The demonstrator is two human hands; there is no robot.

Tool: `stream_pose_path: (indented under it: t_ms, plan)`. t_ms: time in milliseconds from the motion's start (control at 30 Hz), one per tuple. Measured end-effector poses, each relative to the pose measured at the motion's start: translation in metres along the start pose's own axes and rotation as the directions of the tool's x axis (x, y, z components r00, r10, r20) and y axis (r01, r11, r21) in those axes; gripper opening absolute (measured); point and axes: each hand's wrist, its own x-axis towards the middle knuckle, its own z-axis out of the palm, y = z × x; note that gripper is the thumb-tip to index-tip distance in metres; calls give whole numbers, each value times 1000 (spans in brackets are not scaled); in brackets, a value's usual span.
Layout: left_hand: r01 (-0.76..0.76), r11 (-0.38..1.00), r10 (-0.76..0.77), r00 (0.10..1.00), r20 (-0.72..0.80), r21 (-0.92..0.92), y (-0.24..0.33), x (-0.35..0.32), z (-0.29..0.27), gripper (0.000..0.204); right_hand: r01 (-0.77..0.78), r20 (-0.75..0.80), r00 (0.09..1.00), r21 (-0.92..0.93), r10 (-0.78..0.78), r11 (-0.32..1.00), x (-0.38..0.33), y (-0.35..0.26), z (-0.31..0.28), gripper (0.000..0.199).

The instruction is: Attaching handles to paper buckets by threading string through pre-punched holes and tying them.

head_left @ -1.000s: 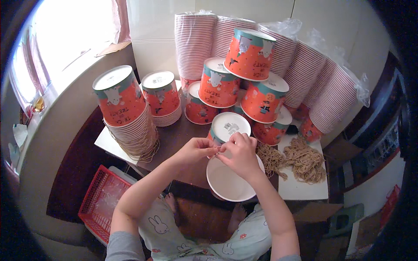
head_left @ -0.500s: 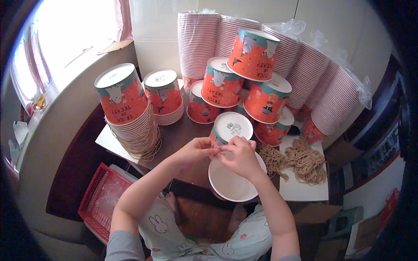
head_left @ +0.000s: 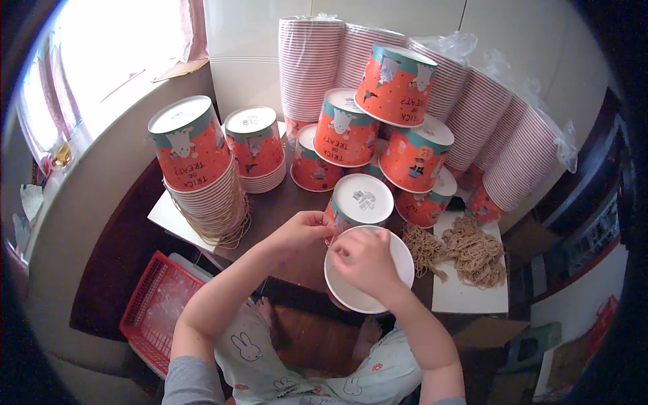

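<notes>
A paper bucket stands mouth up in front of me, its white inside showing. At its far left rim my left hand is closed, thumb and fingertips pinched together. Over the bucket's mouth is my right hand, its fingers curled in and slightly blurred. What either hand pinches is too small to make out. Just behind, an upside-down bucket with a white base stands close to my fingers. To the right lie a small bundle of tan twine and a larger heap of twine.
Upside-down orange buckets are piled at the back. Tall bagged stacks of buckets lean along the wall. At left stands a nested stack with twine loops hanging from it. A red plastic basket sits lower left; a green stool lower right.
My hands have come apart: the right one has moved down and nearer over the bucket's mouth, its fingers curling. My left hand has barely moved at the rim.
</notes>
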Motion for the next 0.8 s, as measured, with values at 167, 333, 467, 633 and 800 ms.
stream_pose_path:
  t_ms: [167,333,467,633,800]
  plan:
    - [51,990,-48,999,24,-134,5,-5,-1,8,65,109,992,-23,-62,998,1,-6,6,15]
    - [-88,996,90,992,86,-22,4,-7,-5,10,-249,144,963,171,226,953,13,23,2,19]
    - [-121,980,105,989,108,157,2,-4,-3,14,-271,162,957,205,240,941,12,30,11,20]
    - [-109,960,109,994,16,259,1,-7,1,21,-220,105,974,245,200,944,12,32,17,18]
    - [-49,968,62,997,-45,245,13,-13,9,27,-179,64,984,208,169,962,11,31,17,15]
